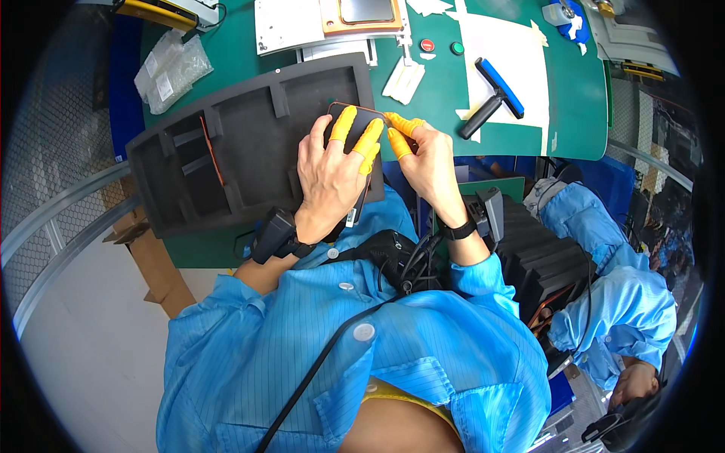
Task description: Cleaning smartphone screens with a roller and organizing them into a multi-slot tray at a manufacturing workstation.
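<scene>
My left hand [332, 170] grips a thin dark rectangular panel [355, 113] with a copper-coloured edge, held upright over the near edge of the bench. Yellow finger cots cover its fingertips, which press on the panel's face. My right hand [427, 162], also in yellow cots, pinches the panel's upper right corner with thumb and forefinger. Most of the panel is hidden behind my left hand. Both wrists wear dark straps with boxes.
A dark foam tray [174, 143] with slots lies to the left on the green bench [574, 90]; one slot holds a thin copper-edged sheet [213, 151]. A blue-handled roller [495, 94], white paper, clear bags [170, 68] and red and green buttons sit farther back. Another person in blue [612, 302] is at right.
</scene>
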`<state>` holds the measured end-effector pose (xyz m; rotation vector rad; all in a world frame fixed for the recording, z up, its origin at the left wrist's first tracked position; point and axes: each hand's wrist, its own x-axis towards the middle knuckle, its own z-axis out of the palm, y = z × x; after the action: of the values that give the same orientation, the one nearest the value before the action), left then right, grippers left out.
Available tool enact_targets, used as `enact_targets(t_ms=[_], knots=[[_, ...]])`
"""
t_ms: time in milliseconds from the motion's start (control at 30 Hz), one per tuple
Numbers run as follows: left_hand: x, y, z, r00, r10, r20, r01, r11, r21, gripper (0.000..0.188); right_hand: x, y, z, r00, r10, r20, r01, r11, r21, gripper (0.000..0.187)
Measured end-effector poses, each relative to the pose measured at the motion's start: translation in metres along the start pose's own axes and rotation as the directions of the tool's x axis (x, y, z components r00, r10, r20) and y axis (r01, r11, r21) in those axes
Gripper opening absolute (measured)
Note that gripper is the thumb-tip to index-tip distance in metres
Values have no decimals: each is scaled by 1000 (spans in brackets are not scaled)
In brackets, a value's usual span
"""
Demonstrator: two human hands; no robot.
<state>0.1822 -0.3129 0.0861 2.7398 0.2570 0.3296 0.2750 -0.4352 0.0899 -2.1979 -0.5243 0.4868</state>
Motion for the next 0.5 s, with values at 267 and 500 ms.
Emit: enact_targets(t_ms=[267,500], knots=[[2,0,-2,1000,0,11,0,1000,5,32,0,5,-1,946,281,162,-321,881,348,22],[2,0,0,1000,8,15,-8,1000,23,32,-2,13,8,937,285,199,-348,775,527,22]])
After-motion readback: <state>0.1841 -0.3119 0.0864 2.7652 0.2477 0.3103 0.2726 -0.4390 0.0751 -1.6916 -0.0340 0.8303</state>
